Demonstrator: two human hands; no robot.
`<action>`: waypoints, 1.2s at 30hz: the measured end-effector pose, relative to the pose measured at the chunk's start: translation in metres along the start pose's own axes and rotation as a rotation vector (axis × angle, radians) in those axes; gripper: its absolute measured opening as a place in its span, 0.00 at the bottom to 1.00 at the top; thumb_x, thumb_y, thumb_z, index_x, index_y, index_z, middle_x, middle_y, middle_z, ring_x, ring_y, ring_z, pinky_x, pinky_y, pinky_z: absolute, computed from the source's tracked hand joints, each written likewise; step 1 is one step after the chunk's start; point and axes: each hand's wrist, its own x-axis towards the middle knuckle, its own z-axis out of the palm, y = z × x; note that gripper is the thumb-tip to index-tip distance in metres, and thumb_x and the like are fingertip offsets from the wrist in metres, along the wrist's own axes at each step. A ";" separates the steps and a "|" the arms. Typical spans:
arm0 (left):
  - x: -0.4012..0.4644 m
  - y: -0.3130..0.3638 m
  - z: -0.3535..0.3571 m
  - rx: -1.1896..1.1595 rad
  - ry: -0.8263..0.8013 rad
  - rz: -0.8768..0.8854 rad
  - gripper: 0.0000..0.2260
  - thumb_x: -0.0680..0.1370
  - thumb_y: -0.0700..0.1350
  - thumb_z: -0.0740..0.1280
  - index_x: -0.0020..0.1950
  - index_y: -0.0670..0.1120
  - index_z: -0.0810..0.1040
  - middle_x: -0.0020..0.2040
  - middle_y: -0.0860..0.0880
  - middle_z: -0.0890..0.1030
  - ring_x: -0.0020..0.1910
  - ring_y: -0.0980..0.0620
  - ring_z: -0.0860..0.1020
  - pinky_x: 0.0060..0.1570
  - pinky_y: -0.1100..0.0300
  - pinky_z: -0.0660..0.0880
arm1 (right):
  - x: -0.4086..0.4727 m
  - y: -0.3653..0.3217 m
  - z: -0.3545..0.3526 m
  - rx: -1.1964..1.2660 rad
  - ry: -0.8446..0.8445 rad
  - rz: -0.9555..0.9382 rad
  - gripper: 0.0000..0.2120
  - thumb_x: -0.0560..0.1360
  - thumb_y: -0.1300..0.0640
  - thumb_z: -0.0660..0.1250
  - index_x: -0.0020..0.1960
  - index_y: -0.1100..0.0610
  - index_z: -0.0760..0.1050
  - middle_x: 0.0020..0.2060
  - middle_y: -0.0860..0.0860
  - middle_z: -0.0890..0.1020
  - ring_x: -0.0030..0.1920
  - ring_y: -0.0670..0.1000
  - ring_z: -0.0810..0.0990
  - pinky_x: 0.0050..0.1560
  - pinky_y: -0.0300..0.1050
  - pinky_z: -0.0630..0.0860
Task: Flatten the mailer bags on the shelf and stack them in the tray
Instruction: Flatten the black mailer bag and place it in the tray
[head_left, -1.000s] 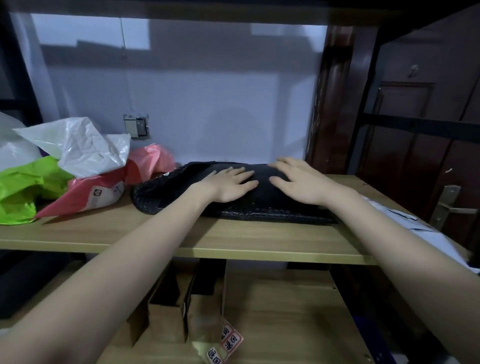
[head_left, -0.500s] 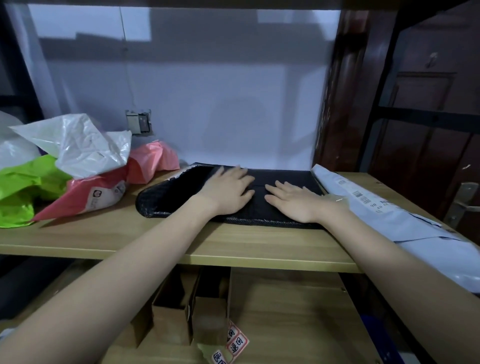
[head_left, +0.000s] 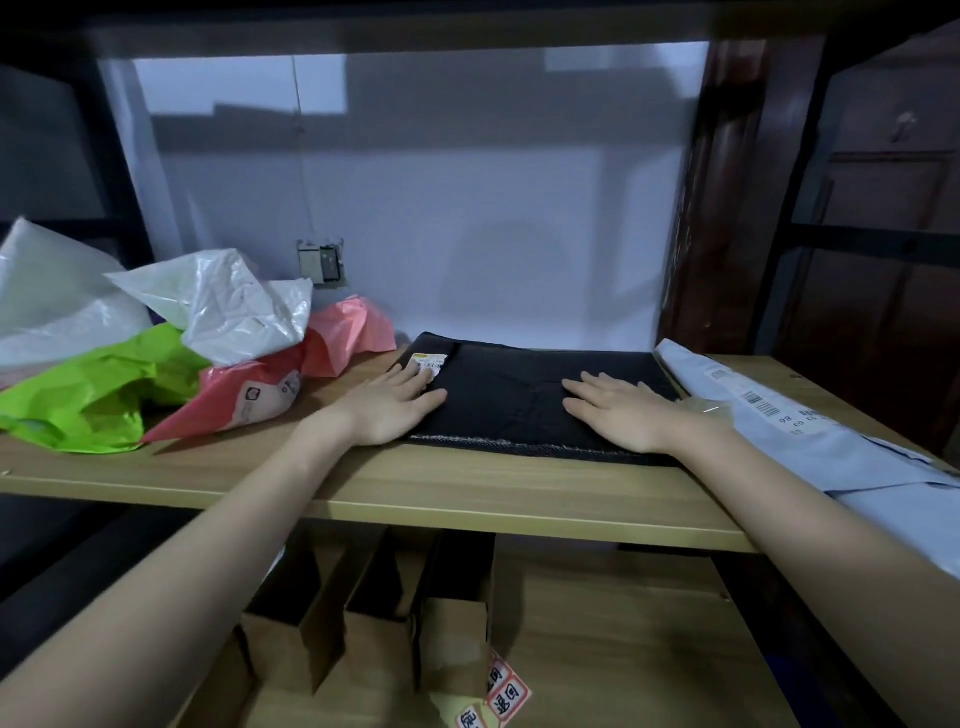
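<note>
A black mailer bag (head_left: 514, 395) lies flat on the wooden shelf (head_left: 467, 488), with a small yellow-and-white label near its far left corner. My left hand (head_left: 392, 408) rests palm down on its left edge, fingers spread. Palm down on the bag's right part is my right hand (head_left: 618, 413). A crumpled heap of bags sits at the left: white (head_left: 228, 301), green (head_left: 98, 384) and pink (head_left: 249, 395) ones. No tray is in sight.
A pale blue-grey mailer bag (head_left: 810, 441) with a barcode label lies at the right end of the shelf, hanging past the front edge. Below, several open cardboard boxes (head_left: 452, 623) stand on the lower shelf. A wall socket (head_left: 321, 261) is on the back wall.
My two hands have slid apart, the left toward the bag's left edge and the right toward its right side. The black bag lies flatter and its label now shows.
</note>
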 end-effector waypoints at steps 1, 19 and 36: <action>0.002 0.002 0.002 0.017 -0.013 -0.029 0.28 0.81 0.60 0.47 0.78 0.50 0.48 0.78 0.51 0.45 0.77 0.53 0.42 0.75 0.53 0.42 | 0.000 0.000 0.000 0.001 -0.003 0.004 0.25 0.81 0.43 0.42 0.77 0.47 0.49 0.77 0.50 0.49 0.77 0.51 0.45 0.74 0.57 0.42; -0.036 -0.007 -0.047 -0.939 -0.052 -0.100 0.13 0.75 0.42 0.69 0.59 0.49 0.79 0.58 0.47 0.79 0.54 0.53 0.76 0.52 0.59 0.73 | -0.052 -0.046 -0.005 0.058 0.124 -0.185 0.36 0.71 0.27 0.48 0.75 0.41 0.48 0.70 0.52 0.67 0.70 0.57 0.66 0.66 0.54 0.66; -0.046 0.060 -0.095 -1.353 0.580 0.108 0.13 0.81 0.51 0.51 0.65 0.52 0.64 0.43 0.46 0.77 0.37 0.49 0.77 0.34 0.60 0.77 | -0.102 -0.064 -0.040 0.421 0.702 -0.477 0.21 0.79 0.59 0.59 0.66 0.38 0.65 0.47 0.44 0.82 0.46 0.52 0.79 0.52 0.45 0.73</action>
